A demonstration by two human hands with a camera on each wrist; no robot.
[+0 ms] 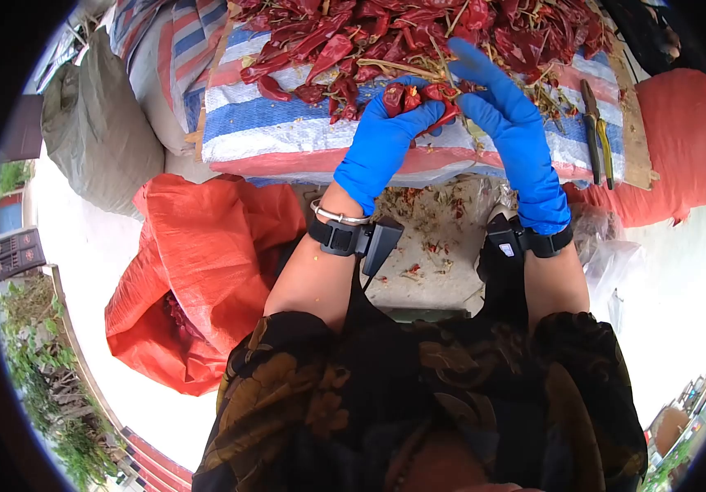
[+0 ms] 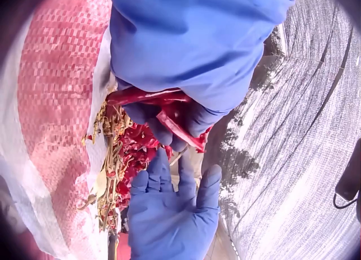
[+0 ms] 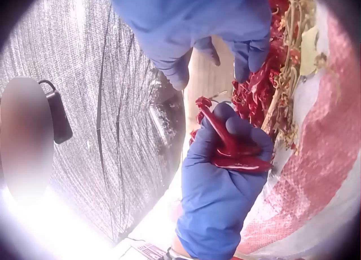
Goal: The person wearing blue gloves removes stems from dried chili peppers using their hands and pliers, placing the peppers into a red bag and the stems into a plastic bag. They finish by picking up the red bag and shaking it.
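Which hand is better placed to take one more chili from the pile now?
The right hand, probably. Its fingers are stretched out and hold nothing, reaching over the chili pile. The left hand already has its grip around a bunch of red chilies, so it is not free.

We lose the top of the chilli pile (image 1: 418, 33) to the upper edge of the head view. The orange sack (image 1: 205, 279) at lower left hides most of its dark red contents. At the right of the frame, the cutting tool (image 1: 595, 131) is too small for us to identify. In the right wrist view, a smeared oval (image 3: 25, 139) at the left is blurred past recognition. In the left wrist view, the left hand (image 2: 197, 51) covers most of the chillies (image 2: 169, 110) it grips.
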